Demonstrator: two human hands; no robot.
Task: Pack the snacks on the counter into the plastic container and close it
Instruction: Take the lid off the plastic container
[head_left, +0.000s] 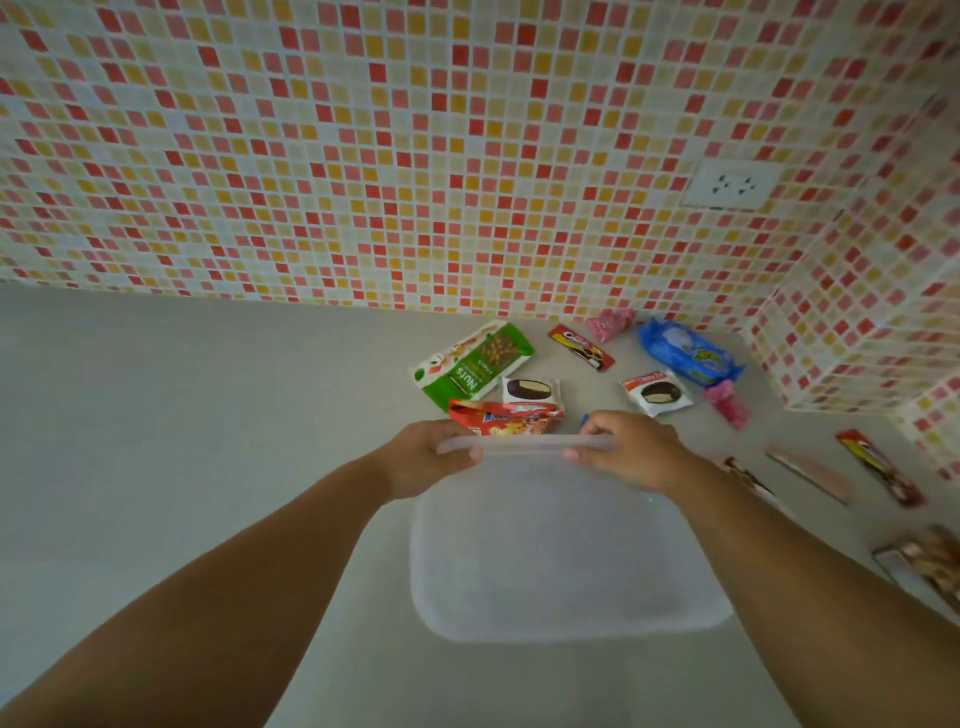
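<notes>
Grey counter (182, 415), one container (561, 571), left hand (431, 457) and right hand (631, 452) pinching its lid (524, 444), two pink packets (610, 323).

Soft even light, faint shadows, no glare, wide-angle bending of the tiled wall (467, 156), slight blur at edges

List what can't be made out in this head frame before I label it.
- Plastic container: translucent and blurred, so whether anything is inside is unclear.
- Lid state: left hand and right hand cover the far rim, hiding whether the lid is seated or lifting.
- Red snack packet: lower part hidden by that rim and the hands.
- Brown wrapper: cut off by the right edge and blurred.
- Small blue item: mostly behind the right hand.
</notes>
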